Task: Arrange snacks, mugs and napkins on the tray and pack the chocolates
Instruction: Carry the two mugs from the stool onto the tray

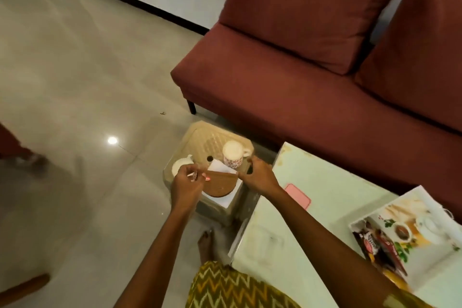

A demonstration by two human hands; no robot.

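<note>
The left hand [186,182] and the right hand [255,174] both reach out over a small plastic stool [200,137] on the floor, and together they hold a brown, rounded wooden holder [220,186], one hand at each end. The fingers are closed on its top edge, likely so it will not tip when it is lifted. White napkins [220,166] sit in and under it. The left hand also seems to pinch something small and pink, too blurry to name. Both arms are stretched long and almost straight. A flowery mug [233,156] stands just behind the holder, and a second white mug [180,166] sits by the left hand. The tray [422,210] waits well apart on the table [325,197], with snack packets [380,247] already in it.
</note>
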